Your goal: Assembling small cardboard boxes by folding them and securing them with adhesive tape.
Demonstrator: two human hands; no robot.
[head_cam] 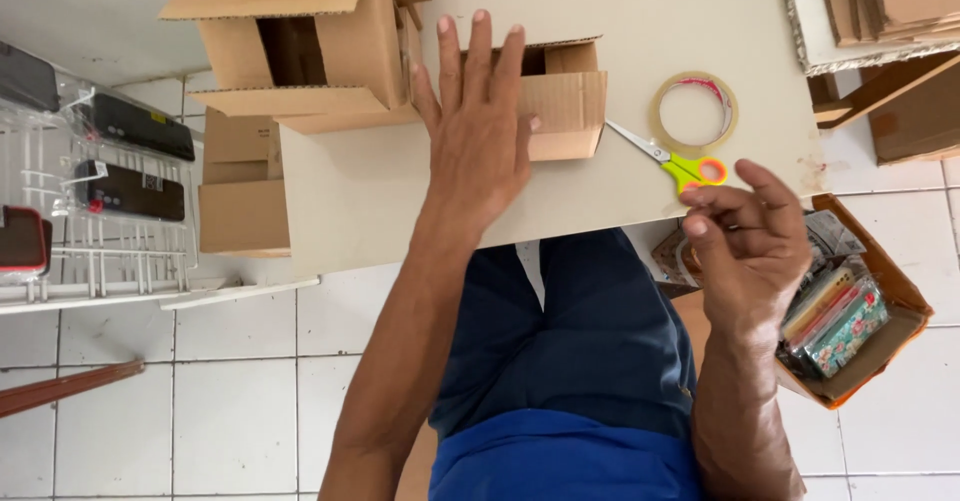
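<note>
Cardboard box [562, 101] lies on the table [360, 191] under my left hand [478, 131], fingers spread flat. My right hand [745, 236], fingers curled and holding nothing, hovers beside the scissors [672, 161] and tape roll [694, 113]. Bumping the scissors could knock them off the edge.

Small brown cardboard box [560, 101] on the pale tabletop, touching the left hand [478, 131], bigger open carton [300, 51] just left of it, dark clear-wrapped packs [130, 191] on the white rack, colourful packets [835, 316] in an orange-edged floor box [895, 301]
</note>
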